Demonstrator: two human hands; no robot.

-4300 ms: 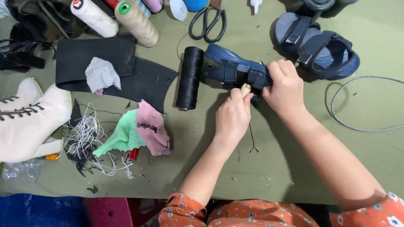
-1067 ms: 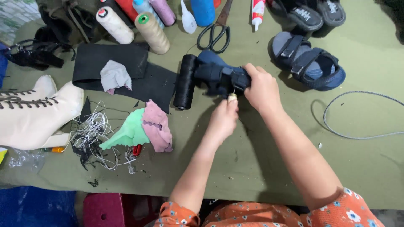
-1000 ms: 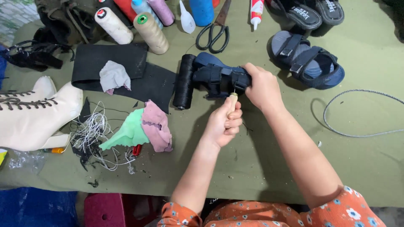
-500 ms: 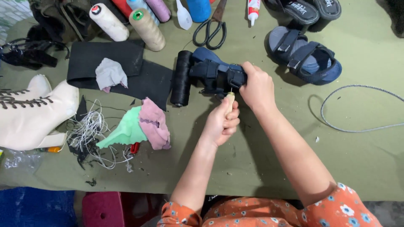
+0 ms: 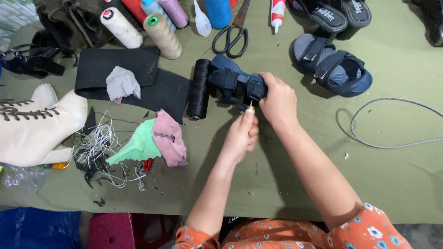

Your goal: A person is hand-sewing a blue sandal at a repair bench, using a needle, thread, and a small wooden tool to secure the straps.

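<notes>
At the middle of the olive work table (image 5: 397, 175), the right hand (image 5: 279, 101) is clamped on the heel end of a navy strap sandal (image 5: 233, 83) lying beside a black thread spool (image 5: 199, 88), while the left hand (image 5: 242, 136) is fisted around a pale-handled awl (image 5: 249, 109) whose tip meets the strap. Hands nearly touching. Risk, as judged: the point could slip off the strap toward the gripping fingers if the sandal rolls against the spool.

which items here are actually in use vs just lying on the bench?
In use:
- dark blue strapped sandal, held by right hand
- pale-handled awl-like tool, gripped by left hand

Lying about:
- black thread spool, touching the sandal
- black-handled scissors
- matching blue sandal
- cream lace-up boot
- green and pink cloth scraps
</notes>
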